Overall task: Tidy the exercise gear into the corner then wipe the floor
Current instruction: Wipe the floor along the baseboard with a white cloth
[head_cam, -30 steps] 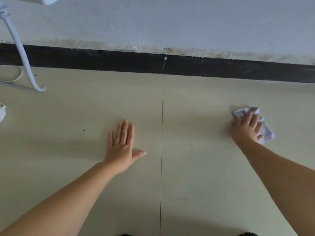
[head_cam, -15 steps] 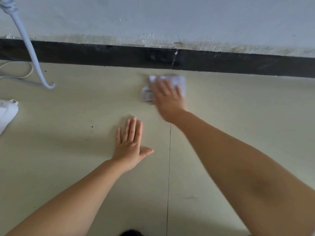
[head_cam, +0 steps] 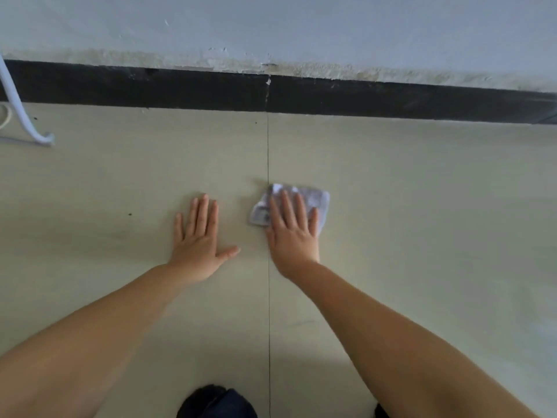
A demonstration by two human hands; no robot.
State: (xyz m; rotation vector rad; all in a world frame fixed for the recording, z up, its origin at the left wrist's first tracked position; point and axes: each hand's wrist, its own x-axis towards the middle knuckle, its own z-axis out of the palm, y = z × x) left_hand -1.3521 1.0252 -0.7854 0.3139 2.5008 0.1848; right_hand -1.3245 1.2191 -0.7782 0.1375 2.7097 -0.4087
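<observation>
A small crumpled white cloth (head_cam: 316,199) lies on the pale beige tiled floor (head_cam: 422,221), just right of a thin tile joint. My right hand (head_cam: 294,233) presses flat on the cloth with straight fingers, covering its near half. My left hand (head_cam: 200,241) rests flat on the bare floor a little to the left, fingers straight and thumb spread, touching nothing else. No exercise gear is in view.
A black skirting board (head_cam: 391,99) runs along the foot of the white wall (head_cam: 301,25) ahead. A white cable or hose (head_cam: 18,113) curls onto the floor at the far left. Something dark, perhaps my knee (head_cam: 217,402), shows at the bottom edge.
My right hand swept the cloth from the right side to near the skirting board, then back toward me beside my left hand. The left hand stayed planted.
</observation>
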